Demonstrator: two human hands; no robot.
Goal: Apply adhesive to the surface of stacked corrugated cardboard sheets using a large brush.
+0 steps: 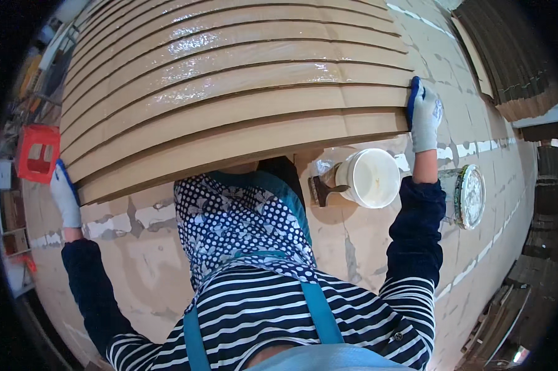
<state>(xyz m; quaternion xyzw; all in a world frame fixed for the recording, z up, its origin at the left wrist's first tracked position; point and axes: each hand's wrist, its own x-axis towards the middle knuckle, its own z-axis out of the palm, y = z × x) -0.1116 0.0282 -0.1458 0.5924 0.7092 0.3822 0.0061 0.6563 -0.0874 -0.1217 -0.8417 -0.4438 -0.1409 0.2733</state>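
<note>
Overlapping brown cardboard sheets fan out in front of me, their long edges stepped like shingles. Wet, shiny patches of what looks like glue cover strips of the farther sheets. My left hand, in a white glove with blue coating, closes on the near left corner of the sheets. At the right end, my right hand in a matching glove grips the edge; its fingers are partly hidden. Near my right forearm stands a white bucket, with a wide brush lying against its left side.
A red plastic stool is at the far left, beside the sheets. Right of my right forearm is a lidded bucket. Stacked cardboard stands at the far right, and more flat pieces lie at lower right. White lines cross the patched floor.
</note>
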